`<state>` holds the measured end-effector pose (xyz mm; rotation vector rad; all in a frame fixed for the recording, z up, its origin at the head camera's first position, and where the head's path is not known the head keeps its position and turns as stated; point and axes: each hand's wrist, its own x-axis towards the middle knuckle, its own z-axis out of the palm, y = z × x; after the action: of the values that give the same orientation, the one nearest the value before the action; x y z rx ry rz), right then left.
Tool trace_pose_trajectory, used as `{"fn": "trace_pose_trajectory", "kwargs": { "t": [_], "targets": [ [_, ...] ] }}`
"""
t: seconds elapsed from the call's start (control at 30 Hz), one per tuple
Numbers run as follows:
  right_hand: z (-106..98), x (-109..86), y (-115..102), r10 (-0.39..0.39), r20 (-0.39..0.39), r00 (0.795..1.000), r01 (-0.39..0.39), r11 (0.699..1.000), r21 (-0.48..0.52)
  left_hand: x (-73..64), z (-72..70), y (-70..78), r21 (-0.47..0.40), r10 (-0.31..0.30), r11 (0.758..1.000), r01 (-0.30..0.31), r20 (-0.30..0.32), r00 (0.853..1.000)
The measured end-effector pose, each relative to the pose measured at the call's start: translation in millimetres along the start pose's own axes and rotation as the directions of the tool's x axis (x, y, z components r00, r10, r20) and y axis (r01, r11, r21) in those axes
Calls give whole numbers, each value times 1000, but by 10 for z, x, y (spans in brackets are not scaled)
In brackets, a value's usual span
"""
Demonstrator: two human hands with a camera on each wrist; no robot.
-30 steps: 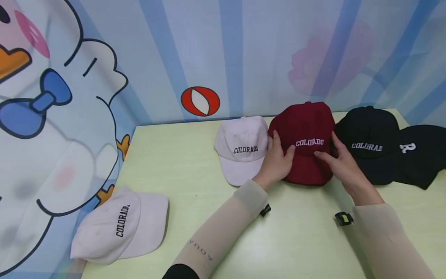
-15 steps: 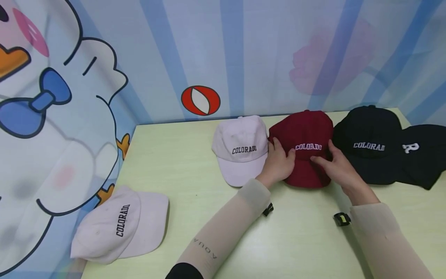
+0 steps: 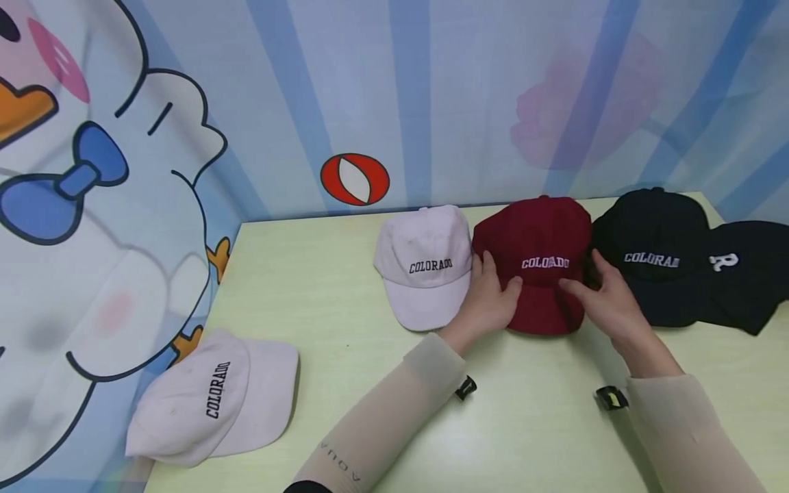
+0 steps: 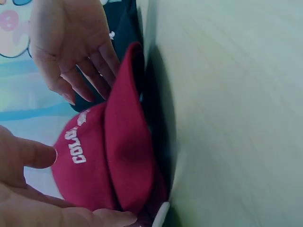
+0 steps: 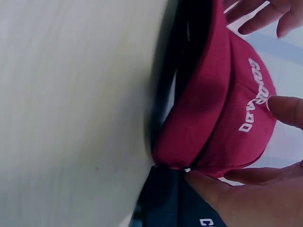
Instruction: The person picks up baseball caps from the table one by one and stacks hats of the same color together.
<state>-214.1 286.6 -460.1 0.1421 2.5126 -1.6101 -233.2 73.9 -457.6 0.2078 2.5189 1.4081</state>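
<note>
A dark red baseball cap [image 3: 542, 233] with white COLORADO lettering stands on the table, brim toward me. My left hand [image 3: 490, 298] is at its left side, fingers fairly straight along the edge and thumb in front of the crown. On the opposite side, my right hand [image 3: 610, 301] has its fingers extended beside the brim, thumb in front. In the left wrist view, the right hand [image 4: 78, 45] shows a loose palm with straight fingers. Whether fingertips still touch the cap is hard to tell. A pale lilac cap [image 3: 425, 253] and a black COLORADO cap [image 3: 656, 233] flank it closely.
A second black cap [image 3: 748, 274] with a white R overlaps the first at the far right. Another pale cap [image 3: 185, 411] lies sideways at the table's left edge. A printed cloth backdrop [image 3: 296, 103] rises behind the table [image 3: 345, 383].
The red cap has come down onto the table and slightly toward me. In the last half second it has hardly moved, while both hands have shifted slightly and the right has drawn a little outward.
</note>
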Motion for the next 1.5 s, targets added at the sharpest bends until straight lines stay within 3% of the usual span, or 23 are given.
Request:
{"fn": "trace_pose_trajectory", "kwargs": {
  "t": [0.2,0.5,0.97,1.13,1.3,1.43,1.5],
  "targets": [
    [35,-137,-78,5,-22,1000,-5,1000,17,-254,-201,-107,13,41,999,-42,41,998],
    [254,-369,-274,-46,-17,999,46,999,27,-663,-615,-465,11,74,997,-73,-30,997],
    [1175,-528,-514,-192,42,980,181,965,192,-1247,-1207,-899,22,28,999,-24,-192,981],
    [1532,-543,-557,-214,130,968,169,942,289,-1430,-1402,-1058,20,-16,1000,22,-232,972],
    [1894,-590,-660,-244,273,931,139,925,353,-1656,-1663,-1144,58,-22,997,42,-313,949],
    [2153,-613,-780,-218,374,901,87,938,337,-1864,-1879,-1169,93,-49,991,94,-398,916],
    [2277,-609,-847,-195,413,890,59,946,320,-1970,-1991,-1190,115,-58,986,122,-451,891]
  ]
}}
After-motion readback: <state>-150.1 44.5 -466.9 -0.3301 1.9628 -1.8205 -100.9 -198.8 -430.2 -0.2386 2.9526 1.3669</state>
